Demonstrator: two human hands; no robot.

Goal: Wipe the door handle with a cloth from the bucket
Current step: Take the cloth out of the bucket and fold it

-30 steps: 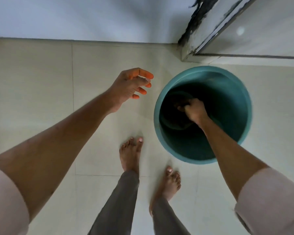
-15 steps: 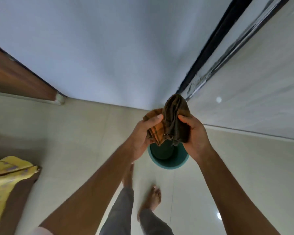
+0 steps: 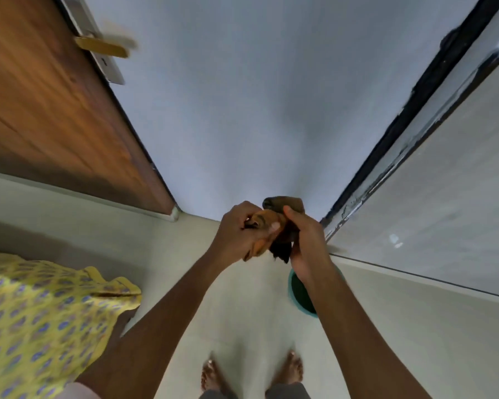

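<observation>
A: Is the cloth out?

B: Yes. The bunched brown-and-orange cloth [image 3: 283, 226] is held between the left hand [image 3: 239, 231] and right hand [image 3: 306, 240], fingers closed on it, above the teal plastic bucket [image 3: 297, 295] at five o'clock.

A: And the handle?

B: The brass lever door handle [image 3: 104, 47] on the wooden door [image 3: 49, 110], at eleven o'clock, well apart, looks unwiped. Wiping remains.

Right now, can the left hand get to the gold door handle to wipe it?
Probably not yet. The left hand is shut on the cloth together with the right hand, low in front of the body. The door handle sits high on the wooden door, well away. Nothing blocks the way, though.
</observation>
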